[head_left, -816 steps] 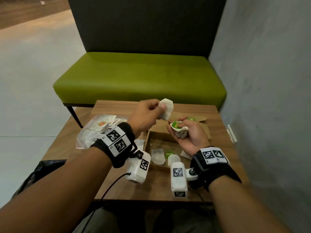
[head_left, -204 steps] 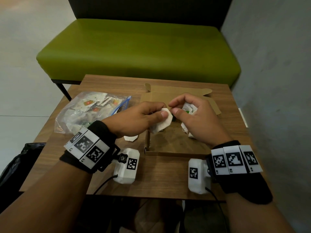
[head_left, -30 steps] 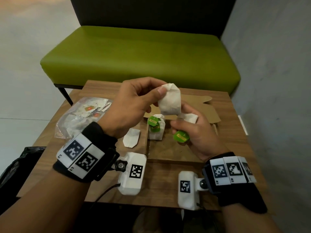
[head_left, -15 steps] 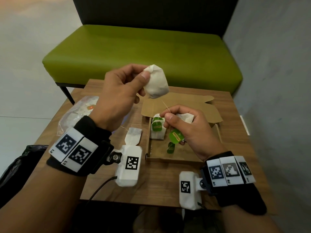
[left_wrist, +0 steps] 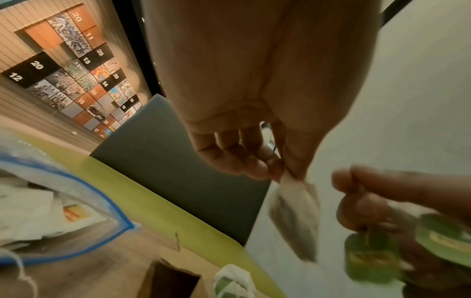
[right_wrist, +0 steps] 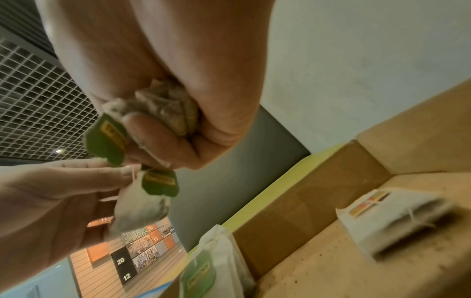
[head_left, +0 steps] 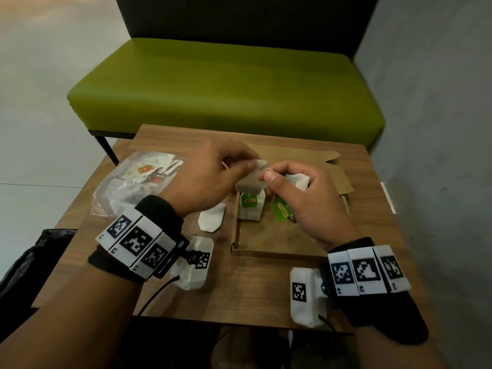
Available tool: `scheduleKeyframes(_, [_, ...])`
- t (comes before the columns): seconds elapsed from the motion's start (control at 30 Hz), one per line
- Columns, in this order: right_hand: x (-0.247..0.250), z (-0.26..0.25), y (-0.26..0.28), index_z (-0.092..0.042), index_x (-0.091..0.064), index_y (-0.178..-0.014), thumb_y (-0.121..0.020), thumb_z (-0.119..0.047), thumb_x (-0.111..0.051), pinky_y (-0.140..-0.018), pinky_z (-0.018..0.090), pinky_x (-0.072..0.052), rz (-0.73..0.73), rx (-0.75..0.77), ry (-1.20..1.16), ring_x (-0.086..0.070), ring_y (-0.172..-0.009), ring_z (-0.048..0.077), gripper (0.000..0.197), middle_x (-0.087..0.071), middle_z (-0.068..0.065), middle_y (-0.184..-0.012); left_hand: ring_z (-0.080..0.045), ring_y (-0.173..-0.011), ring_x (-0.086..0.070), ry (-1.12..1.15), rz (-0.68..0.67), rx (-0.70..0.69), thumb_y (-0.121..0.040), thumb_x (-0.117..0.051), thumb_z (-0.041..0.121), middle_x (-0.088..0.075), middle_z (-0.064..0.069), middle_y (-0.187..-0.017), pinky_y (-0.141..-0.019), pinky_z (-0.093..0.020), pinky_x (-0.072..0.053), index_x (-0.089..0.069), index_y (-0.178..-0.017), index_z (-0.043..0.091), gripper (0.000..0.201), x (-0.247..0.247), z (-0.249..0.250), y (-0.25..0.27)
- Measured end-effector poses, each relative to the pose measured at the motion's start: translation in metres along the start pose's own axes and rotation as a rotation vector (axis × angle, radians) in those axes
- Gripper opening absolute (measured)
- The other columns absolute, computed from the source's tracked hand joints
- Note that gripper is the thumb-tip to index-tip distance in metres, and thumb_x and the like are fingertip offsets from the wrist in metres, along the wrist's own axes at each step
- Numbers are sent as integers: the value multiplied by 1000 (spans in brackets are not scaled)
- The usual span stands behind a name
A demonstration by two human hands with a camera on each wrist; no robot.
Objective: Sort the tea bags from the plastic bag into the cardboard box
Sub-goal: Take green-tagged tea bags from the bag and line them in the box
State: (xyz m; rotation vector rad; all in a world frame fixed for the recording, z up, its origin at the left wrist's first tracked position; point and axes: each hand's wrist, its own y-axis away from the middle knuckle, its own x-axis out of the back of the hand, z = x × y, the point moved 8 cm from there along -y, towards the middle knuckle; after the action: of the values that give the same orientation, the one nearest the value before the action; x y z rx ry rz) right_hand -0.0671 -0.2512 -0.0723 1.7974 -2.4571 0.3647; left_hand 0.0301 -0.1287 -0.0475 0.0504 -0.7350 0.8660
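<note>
My left hand (head_left: 254, 166) pinches the top of one white tea bag (head_left: 250, 181) over the far left corner of the open cardboard box (head_left: 277, 253). In the left wrist view that tea bag (left_wrist: 295, 203) hangs from my thumb and fingers. My right hand (head_left: 269, 174) clutches a crumpled bunch of tea bags (right_wrist: 158, 104), with green tags (right_wrist: 107, 139) dangling from it. Its thumb and forefinger touch the left hand's bag. Tea bags with a green tag (head_left: 250, 206) stand in the box's far left corner. The plastic bag (head_left: 138, 182) of tea bags lies at the left.
One loose tea bag (head_left: 211, 221) lies on the wooden table (head_left: 255, 296) beside the box's left wall. More tea bags with orange tags (right_wrist: 395, 217) lie inside the box. The box's flaps (head_left: 332, 169) lie open behind. A green bench (head_left: 226, 83) stands beyond the table, with a grey wall at the right.
My left hand has come down with its tea bag from high above the table to meet the right hand over the box. The right hand still holds its bunch.
</note>
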Motion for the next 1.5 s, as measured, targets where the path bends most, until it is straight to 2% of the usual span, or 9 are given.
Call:
scheduleKeyframes(0.3, [16, -3, -3, -22, -72, -83, -93, -21, -70, -75, 39, -57, 127, 71, 136, -66, -83, 14, 10, -71, -7, -82, 3, -71, -60, 110, -224, 56, -97, -61, 25, -71, 7, -87, -64, -8, -44, -74, -97, 21, 14, -26, 3, 8])
scheduleKeyframes(0.43, [22, 0, -3, -20, -71, -82, -92, -21, -71, -73, 35, -56, 180, 63, 154, -65, -81, 12, 10, -71, -6, -81, -26, -92, -68, 250, -267, 101, -96, -55, 33, -73, -5, -93, -90, -51, -54, -71, -95, 22, 19, -32, -2, 10])
scheduleKeyframes(0.5, [24, 1, -3, -19, -71, -81, -91, -20, -72, -72, 31, -55, 197, 56, 148, -65, -78, 10, 11, -71, -6, -79, -27, -88, -67, 290, -275, 116, -97, -53, 29, -72, -5, -89, -92, -57, -51, -69, -92, 19, 20, -33, -2, 11])
scheduleKeyframes(0.87, [22, 8, -4, -20, -71, -80, -94, -19, -70, -61, 24, -47, 151, 4, 49, -61, -72, 7, 14, -68, -10, -74, -22, -87, -67, 502, -280, 114, -89, -64, 17, -70, -16, -91, -89, -42, -54, -68, -95, 3, 16, -31, 9, 12])
scheduleKeyframes(0.97, [13, 12, -2, -20, -71, -83, -95, -17, -69, -61, 23, -48, 57, -31, 24, -60, -71, 6, 12, -67, -9, -75, -11, -83, -64, 588, -183, 149, -85, -64, 19, -69, -4, -88, -75, -21, -53, -69, -91, 9, 13, -22, 7, 9])
scheduleKeyframes(1.1, [5, 14, -1, -18, -73, -89, -95, -16, -68, -65, 22, -48, -5, -34, 13, -60, -74, 6, 8, -68, -7, -80, -8, -75, -55, 604, -57, 201, -81, -68, 24, -65, -2, -86, -64, -19, -42, -69, -90, 13, 14, -12, -5, 6])
scheduleKeyframes(1.27, [1, 14, -1, -18, -74, -92, -94, -15, -69, -70, 27, -50, -42, -40, -11, -64, -78, 8, 6, -72, -5, -84, 5, -55, -53, 624, -8, 207, -93, -60, 7, -64, 16, -66, -52, -8, -39, -66, -93, 7, 6, -10, -3, 6])
scheduleKeyframes(1.4, [0, 13, -1, -26, -75, -90, -95, -12, -67, -73, 23, -48, -35, -35, 29, -65, -81, 2, 17, -73, -13, -84, -6, -57, -36, 622, -38, 234, -96, -56, 18, -47, -4, -75, -48, -17, -31, -67, -97, 14, 11, -12, -8, 6])
scheduleKeyframes(1.5, [2, 11, -1, -32, -75, -91, -95, -8, -65, -76, 20, -51, -3, -30, 28, -68, -87, 1, 26, -75, -16, -89, -6, -63, -45, 646, -54, 248, -101, -50, 14, -50, -13, -87, -52, -18, -37, -63, -98, 13, 13, -15, -10, 6])
